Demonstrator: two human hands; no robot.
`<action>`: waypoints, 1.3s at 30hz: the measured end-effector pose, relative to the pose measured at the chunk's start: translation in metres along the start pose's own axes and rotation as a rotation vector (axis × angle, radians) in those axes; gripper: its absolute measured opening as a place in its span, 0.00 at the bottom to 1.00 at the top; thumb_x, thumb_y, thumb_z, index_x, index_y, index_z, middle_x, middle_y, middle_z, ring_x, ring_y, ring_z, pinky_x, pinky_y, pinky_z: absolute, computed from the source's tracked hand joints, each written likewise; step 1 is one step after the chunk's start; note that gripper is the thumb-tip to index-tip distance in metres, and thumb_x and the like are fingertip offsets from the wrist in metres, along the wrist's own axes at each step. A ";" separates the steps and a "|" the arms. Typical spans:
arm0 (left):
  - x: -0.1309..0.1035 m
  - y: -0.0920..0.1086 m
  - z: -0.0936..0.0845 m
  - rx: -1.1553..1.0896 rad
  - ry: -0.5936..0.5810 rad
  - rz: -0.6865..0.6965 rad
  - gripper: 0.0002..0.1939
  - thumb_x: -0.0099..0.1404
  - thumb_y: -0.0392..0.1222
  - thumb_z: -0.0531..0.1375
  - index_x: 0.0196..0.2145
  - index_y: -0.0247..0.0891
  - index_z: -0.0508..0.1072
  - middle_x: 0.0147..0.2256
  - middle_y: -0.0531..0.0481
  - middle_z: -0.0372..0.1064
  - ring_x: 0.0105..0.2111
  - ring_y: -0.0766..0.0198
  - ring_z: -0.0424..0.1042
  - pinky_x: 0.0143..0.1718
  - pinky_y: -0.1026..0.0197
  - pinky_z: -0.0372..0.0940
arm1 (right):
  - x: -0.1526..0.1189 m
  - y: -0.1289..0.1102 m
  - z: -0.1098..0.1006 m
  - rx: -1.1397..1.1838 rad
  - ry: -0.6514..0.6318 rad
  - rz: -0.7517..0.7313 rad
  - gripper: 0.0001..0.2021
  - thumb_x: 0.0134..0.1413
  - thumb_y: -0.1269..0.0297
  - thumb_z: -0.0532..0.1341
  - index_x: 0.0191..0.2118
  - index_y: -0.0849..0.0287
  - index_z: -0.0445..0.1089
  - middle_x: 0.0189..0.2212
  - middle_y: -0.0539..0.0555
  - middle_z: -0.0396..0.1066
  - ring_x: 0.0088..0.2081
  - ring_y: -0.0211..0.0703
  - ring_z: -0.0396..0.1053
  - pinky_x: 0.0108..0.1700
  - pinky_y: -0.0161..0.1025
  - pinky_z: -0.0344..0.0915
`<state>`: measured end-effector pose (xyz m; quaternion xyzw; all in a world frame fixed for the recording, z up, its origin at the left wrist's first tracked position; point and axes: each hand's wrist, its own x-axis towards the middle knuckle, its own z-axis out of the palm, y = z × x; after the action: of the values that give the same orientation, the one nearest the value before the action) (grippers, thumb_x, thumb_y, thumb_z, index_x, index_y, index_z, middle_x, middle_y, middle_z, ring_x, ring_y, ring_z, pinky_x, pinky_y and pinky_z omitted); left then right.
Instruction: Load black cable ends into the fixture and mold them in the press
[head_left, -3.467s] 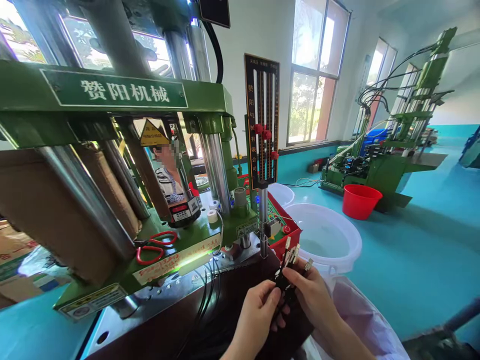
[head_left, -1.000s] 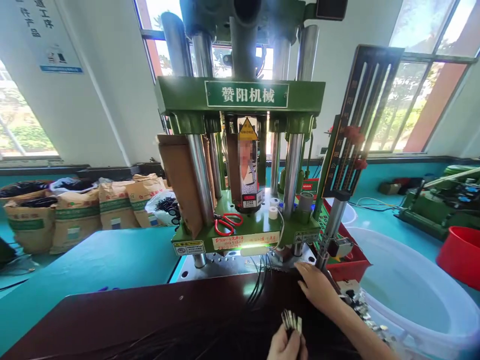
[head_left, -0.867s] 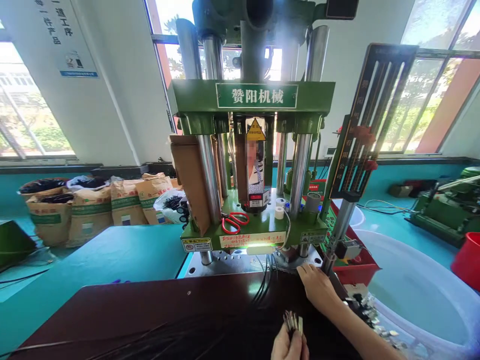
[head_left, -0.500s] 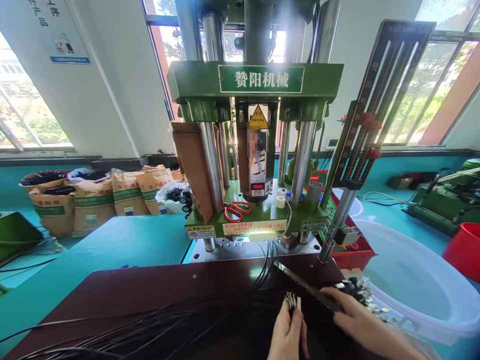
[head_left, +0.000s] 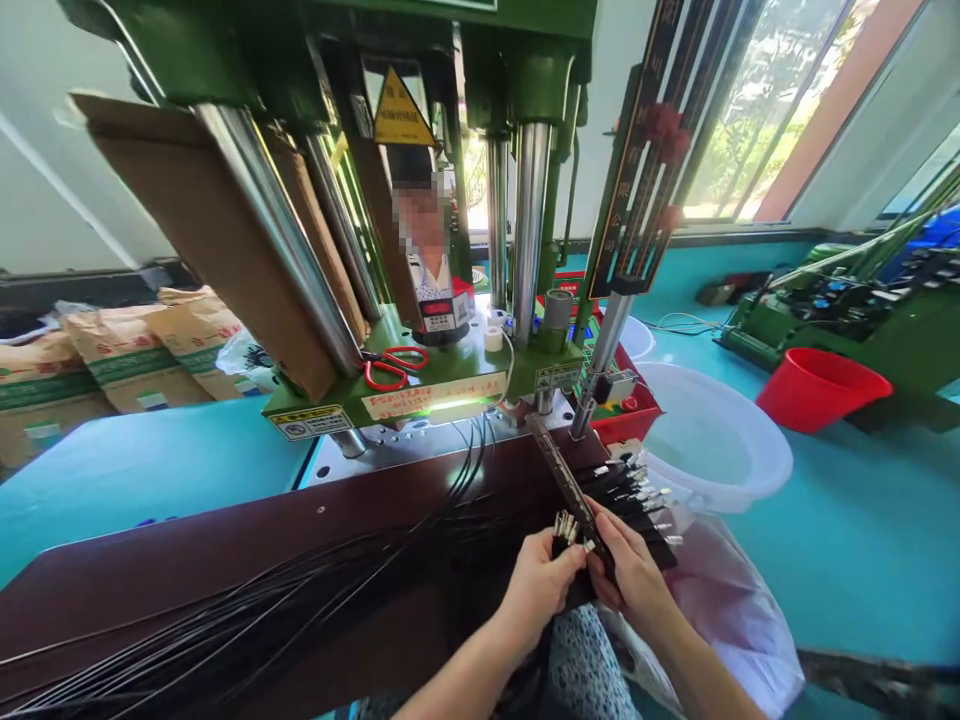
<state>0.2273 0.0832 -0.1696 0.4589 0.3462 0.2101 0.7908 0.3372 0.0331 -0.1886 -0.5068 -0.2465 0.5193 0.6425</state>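
Note:
My left hand (head_left: 541,580) is closed round a bundle of black cables with metal connectors (head_left: 568,528) sticking up at its top. Close beside it, my right hand (head_left: 626,560) grips a long dark metal bar (head_left: 556,465), whose far end points toward the press base. One connector lies between my left fingertips and the bar. More cables with silvery connectors (head_left: 649,490) lie at the right edge of the dark table (head_left: 300,530). Long black cables (head_left: 247,610) spread over the table to the left, and a few (head_left: 469,465) run under the press.
The green press (head_left: 420,385) stands ahead, with red-handled scissors (head_left: 395,367) on its base. At right are a translucent tub (head_left: 712,425), a red bucket (head_left: 821,388) and a plastic bag (head_left: 720,600). Paper sacks (head_left: 127,350) stand at left. A person shows as a reflection in the press.
The view has turned right and down. My right hand has come in close to my left, still holding the bar. More of the connector pile at the right shows.

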 end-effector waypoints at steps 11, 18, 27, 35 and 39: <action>0.002 0.002 0.000 -0.024 0.008 0.000 0.20 0.46 0.56 0.62 0.23 0.39 0.59 0.10 0.66 0.44 0.10 0.78 0.39 0.11 0.68 0.34 | -0.004 0.001 -0.001 -0.050 -0.007 0.001 0.28 0.52 0.52 0.56 0.57 0.58 0.54 0.11 0.40 0.53 0.09 0.25 0.43 0.09 0.24 0.43; 0.007 -0.001 -0.007 0.141 0.052 0.159 0.17 0.51 0.53 0.59 0.26 0.36 0.62 0.13 0.63 0.49 0.12 0.77 0.47 0.13 0.68 0.42 | -0.006 -0.006 0.009 -0.073 0.072 -0.090 0.22 0.42 0.52 0.65 0.45 0.54 0.70 0.22 0.48 0.65 0.24 0.32 0.62 0.20 0.24 0.59; 0.005 0.014 -0.010 0.037 0.075 0.034 0.20 0.49 0.56 0.60 0.26 0.40 0.56 0.12 0.66 0.44 0.11 0.78 0.41 0.11 0.71 0.36 | -0.009 -0.002 -0.002 -0.049 0.051 0.027 0.28 0.50 0.49 0.57 0.56 0.54 0.56 0.14 0.41 0.55 0.11 0.26 0.45 0.12 0.25 0.42; 0.008 0.012 -0.008 -0.053 0.101 0.033 0.18 0.48 0.52 0.61 0.24 0.39 0.57 0.11 0.66 0.45 0.10 0.78 0.40 0.11 0.70 0.35 | -0.009 -0.001 0.003 -0.103 0.047 0.028 0.28 0.48 0.49 0.59 0.54 0.55 0.59 0.14 0.42 0.54 0.14 0.27 0.47 0.13 0.25 0.44; 0.008 0.010 -0.010 0.045 0.173 0.100 0.17 0.49 0.51 0.61 0.23 0.38 0.59 0.11 0.65 0.46 0.10 0.78 0.42 0.12 0.69 0.39 | -0.009 0.003 0.007 -0.162 0.063 -0.059 0.28 0.46 0.49 0.61 0.53 0.54 0.62 0.18 0.44 0.56 0.19 0.29 0.51 0.19 0.26 0.52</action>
<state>0.2251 0.0984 -0.1669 0.4735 0.3943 0.2804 0.7360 0.3276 0.0278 -0.1871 -0.5656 -0.2823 0.4621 0.6219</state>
